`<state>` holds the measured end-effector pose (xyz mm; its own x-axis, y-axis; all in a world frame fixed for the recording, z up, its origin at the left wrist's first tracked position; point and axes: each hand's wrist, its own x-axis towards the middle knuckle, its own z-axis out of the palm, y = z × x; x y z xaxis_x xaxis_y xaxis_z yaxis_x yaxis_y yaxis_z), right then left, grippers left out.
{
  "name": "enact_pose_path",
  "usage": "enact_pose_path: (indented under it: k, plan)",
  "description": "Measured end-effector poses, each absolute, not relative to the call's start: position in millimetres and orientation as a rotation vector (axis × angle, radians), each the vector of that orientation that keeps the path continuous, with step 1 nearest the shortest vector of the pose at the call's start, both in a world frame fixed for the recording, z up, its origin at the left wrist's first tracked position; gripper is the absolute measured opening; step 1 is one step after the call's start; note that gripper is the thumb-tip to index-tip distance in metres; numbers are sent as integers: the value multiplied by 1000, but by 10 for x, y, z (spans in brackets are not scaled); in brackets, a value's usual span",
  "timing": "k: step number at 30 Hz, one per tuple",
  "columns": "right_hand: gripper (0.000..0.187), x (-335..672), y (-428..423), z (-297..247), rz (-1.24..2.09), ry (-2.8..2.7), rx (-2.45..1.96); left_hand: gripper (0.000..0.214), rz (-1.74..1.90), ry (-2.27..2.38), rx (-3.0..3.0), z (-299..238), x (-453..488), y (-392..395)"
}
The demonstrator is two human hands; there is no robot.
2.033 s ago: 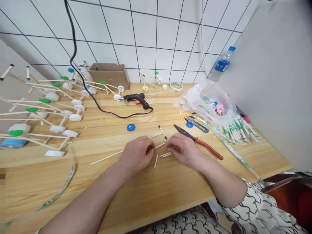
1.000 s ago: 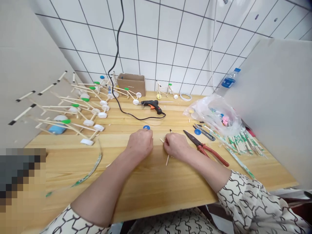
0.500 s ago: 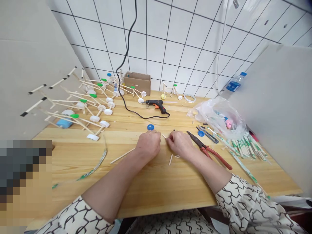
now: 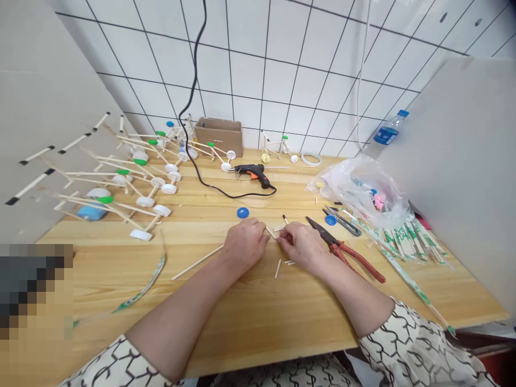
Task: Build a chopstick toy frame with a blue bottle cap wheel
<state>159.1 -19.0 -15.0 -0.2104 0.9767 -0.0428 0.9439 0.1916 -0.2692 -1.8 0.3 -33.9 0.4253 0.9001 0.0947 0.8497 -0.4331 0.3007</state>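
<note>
No word, brand or number can be read. A blue label (image 4: 386, 135) is seen on the water bottle (image 4: 390, 129) behind the clear plastic bag (image 4: 357, 183), but its print is too small to be made out. Green print is borne by the chopstick wrappers (image 4: 405, 242) just in front of the bag and is likewise illegible.

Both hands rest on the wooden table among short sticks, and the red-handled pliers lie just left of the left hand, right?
No. The head view shows the red-handled metal pliers lying just right of the right hand, not left of the left hand. Both hands do rest on the light wooden table among short pale wooden sticks.
</note>
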Motion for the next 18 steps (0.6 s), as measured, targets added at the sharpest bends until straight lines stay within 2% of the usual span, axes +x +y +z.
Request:
enact_pose_path:
  k: [18]
  plan:
    - [12, 1737, -169, -159, 364, -2323, -1881, 23, 429, 1413, 2488, -367, -3, 31]
